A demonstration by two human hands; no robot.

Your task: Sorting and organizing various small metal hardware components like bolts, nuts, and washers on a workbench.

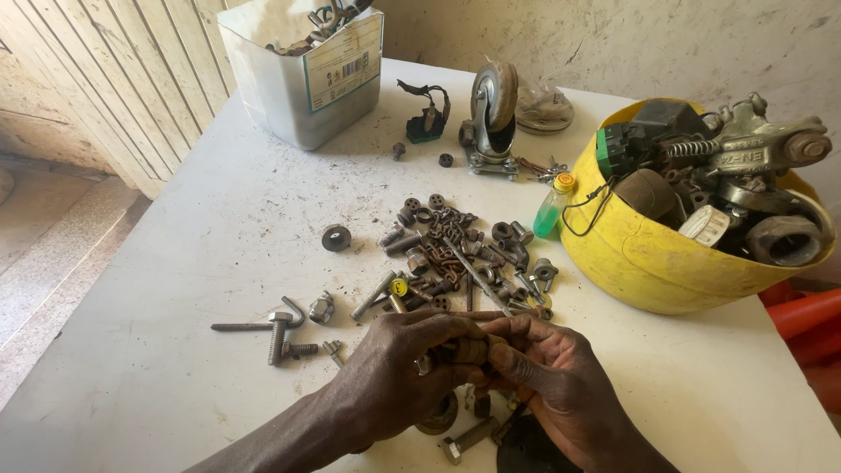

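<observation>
Both hands pinch one small rusty part low over the white table.

The left hand (pixel 394 372) and right hand (pixel 543 368) close fingertips on a short brownish bolt (pixel 464 350), its long axis running left-right between them; which end is the head is hidden. Beyond lies a scatter of nuts and bolts (pixel 455 254), a yellow bowl (pixel 648 263) of hardware, a caster wheel (pixel 492 109), on a white table (pixel 175 289) by a wall.

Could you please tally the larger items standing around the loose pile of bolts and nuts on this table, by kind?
Yellow bowl-shaped container of metal parts: 1
Grey box of hardware: 1
Caster wheel: 1
Small green bottle with yellow cap: 1
Total: 4
The small bolts and nuts are too heaped to count.
</observation>
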